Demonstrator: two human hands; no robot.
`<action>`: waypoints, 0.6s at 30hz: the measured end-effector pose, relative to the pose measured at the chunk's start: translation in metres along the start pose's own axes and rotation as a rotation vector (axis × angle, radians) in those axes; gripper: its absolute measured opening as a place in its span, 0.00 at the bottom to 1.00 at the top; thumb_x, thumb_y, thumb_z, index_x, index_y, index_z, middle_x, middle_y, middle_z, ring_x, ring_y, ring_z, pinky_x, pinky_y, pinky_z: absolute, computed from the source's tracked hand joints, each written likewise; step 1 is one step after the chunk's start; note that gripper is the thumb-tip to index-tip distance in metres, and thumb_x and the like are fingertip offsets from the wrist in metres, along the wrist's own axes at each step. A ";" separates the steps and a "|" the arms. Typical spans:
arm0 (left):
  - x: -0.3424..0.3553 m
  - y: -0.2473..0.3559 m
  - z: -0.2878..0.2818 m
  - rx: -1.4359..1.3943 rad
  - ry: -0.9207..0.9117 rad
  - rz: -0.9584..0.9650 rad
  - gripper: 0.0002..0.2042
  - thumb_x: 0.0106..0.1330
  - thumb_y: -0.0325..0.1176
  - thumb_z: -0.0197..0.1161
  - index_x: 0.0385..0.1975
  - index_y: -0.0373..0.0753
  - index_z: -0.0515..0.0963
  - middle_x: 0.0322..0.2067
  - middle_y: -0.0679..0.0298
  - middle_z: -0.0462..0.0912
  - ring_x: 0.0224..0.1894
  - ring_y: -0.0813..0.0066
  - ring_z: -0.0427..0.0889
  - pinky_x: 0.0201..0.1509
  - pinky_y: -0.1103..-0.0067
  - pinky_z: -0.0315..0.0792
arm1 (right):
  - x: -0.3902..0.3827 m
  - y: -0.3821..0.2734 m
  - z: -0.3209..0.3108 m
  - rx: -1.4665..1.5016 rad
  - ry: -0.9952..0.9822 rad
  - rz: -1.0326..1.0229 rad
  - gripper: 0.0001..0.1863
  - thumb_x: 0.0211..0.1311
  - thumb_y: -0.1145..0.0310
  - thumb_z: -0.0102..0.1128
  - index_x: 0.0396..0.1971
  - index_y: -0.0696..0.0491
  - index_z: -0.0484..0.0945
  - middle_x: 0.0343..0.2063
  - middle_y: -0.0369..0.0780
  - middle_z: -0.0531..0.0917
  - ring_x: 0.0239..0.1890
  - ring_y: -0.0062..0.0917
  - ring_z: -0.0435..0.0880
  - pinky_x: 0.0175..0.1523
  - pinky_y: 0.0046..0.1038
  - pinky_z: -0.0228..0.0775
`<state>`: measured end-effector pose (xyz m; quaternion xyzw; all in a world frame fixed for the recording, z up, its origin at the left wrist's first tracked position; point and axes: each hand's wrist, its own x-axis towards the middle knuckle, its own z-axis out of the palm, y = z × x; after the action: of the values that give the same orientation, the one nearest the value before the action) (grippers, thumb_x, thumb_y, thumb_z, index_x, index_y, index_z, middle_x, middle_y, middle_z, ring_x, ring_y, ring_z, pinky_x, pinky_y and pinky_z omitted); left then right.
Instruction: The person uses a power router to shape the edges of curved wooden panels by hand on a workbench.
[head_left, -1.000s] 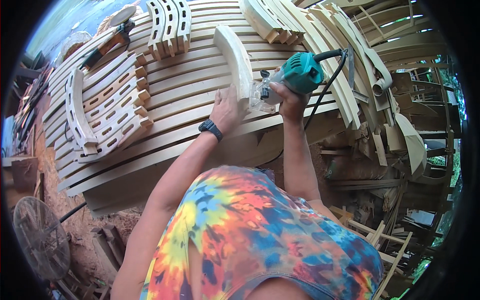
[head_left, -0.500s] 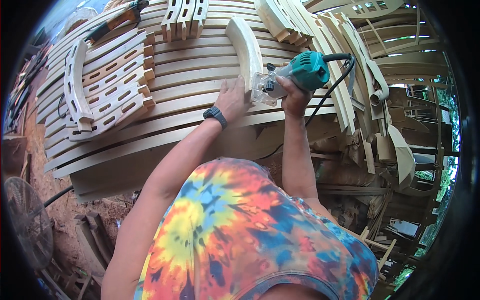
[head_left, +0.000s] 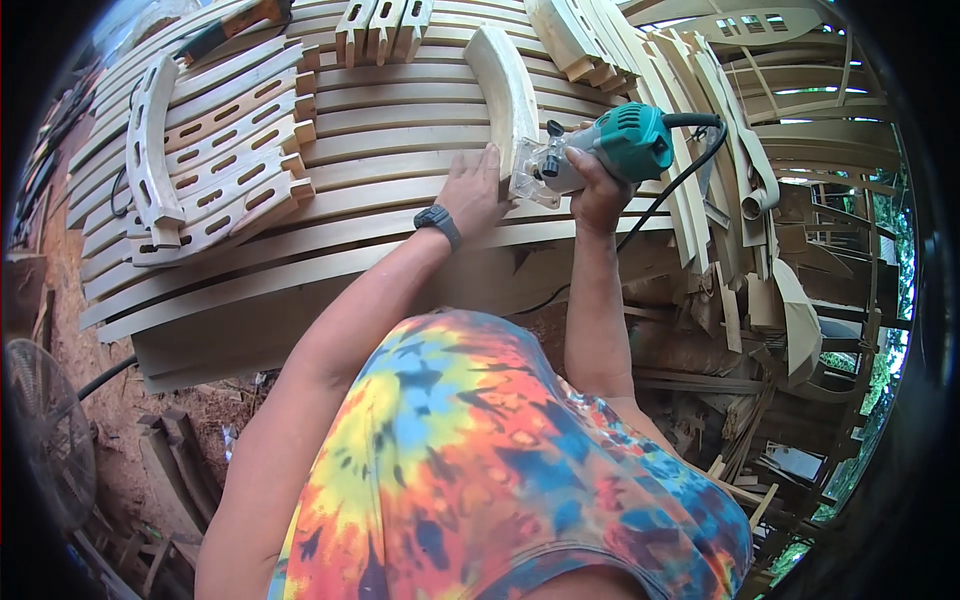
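My right hand (head_left: pixel 600 195) is wrapped around a trim router (head_left: pixel 622 145) with a teal motor housing and a clear base. Its base sits against the right side of a pale curved wooden piece (head_left: pixel 508 90), near that piece's closest end. Against the left side of the same end, my left hand (head_left: pixel 474 188) holds the piece, fingers close together and thumb hidden. A dark watch is on my left wrist. The router's bit cannot be made out. Beneath the curved piece lie long parallel wooden slats (head_left: pixel 390 135).
Slotted curved pieces (head_left: pixel 225 150) lie to the left, with a power tool (head_left: pixel 235 28) beyond them. More slotted pieces (head_left: pixel 385 30) stand at the far side. A black cord (head_left: pixel 680 180) loops from the router. Long strips are stacked right; a fan (head_left: pixel 50 430) stands lower left.
The whole view has shifted slightly. Both hands, the router and the curved wooden piece keep nearly the same places relative to one another.
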<state>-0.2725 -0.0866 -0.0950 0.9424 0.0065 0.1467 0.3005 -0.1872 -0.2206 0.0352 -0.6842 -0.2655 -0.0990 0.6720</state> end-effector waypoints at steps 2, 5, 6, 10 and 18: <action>0.000 0.000 0.000 0.002 -0.008 -0.002 0.46 0.70 0.54 0.62 0.73 0.21 0.50 0.70 0.35 0.63 0.71 0.48 0.69 0.79 0.51 0.49 | 0.000 -0.005 0.004 0.056 0.012 0.008 0.25 0.46 0.77 0.70 0.49 0.58 0.79 0.42 0.42 0.86 0.44 0.32 0.86 0.57 0.36 0.77; 0.000 0.001 0.000 -0.003 0.000 -0.007 0.46 0.70 0.54 0.61 0.73 0.21 0.49 0.70 0.35 0.63 0.71 0.48 0.70 0.79 0.51 0.49 | 0.002 0.000 -0.001 -0.047 -0.029 0.000 0.25 0.45 0.76 0.70 0.49 0.58 0.79 0.42 0.42 0.86 0.44 0.32 0.86 0.57 0.36 0.77; 0.001 0.002 0.000 0.010 0.002 -0.004 0.46 0.70 0.54 0.61 0.73 0.21 0.50 0.70 0.35 0.63 0.70 0.48 0.70 0.79 0.51 0.49 | 0.002 0.002 -0.001 -0.047 -0.031 0.001 0.25 0.45 0.76 0.70 0.49 0.58 0.79 0.42 0.42 0.86 0.44 0.32 0.86 0.57 0.36 0.77; 0.000 0.000 0.004 0.030 0.033 0.008 0.46 0.70 0.54 0.62 0.72 0.21 0.50 0.70 0.35 0.64 0.69 0.47 0.71 0.78 0.51 0.51 | 0.006 0.003 0.004 0.013 -0.003 -0.003 0.22 0.44 0.74 0.73 0.44 0.57 0.81 0.41 0.41 0.86 0.43 0.31 0.86 0.55 0.35 0.77; 0.000 0.003 0.003 0.017 0.047 0.007 0.45 0.69 0.53 0.63 0.71 0.21 0.52 0.68 0.34 0.65 0.68 0.48 0.73 0.77 0.51 0.54 | 0.024 0.014 0.004 0.027 -0.008 0.016 0.25 0.45 0.75 0.71 0.49 0.57 0.79 0.42 0.42 0.86 0.45 0.31 0.86 0.58 0.36 0.76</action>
<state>-0.2716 -0.0901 -0.0955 0.9413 0.0116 0.1697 0.2916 -0.1610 -0.2104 0.0339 -0.6776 -0.2638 -0.0874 0.6809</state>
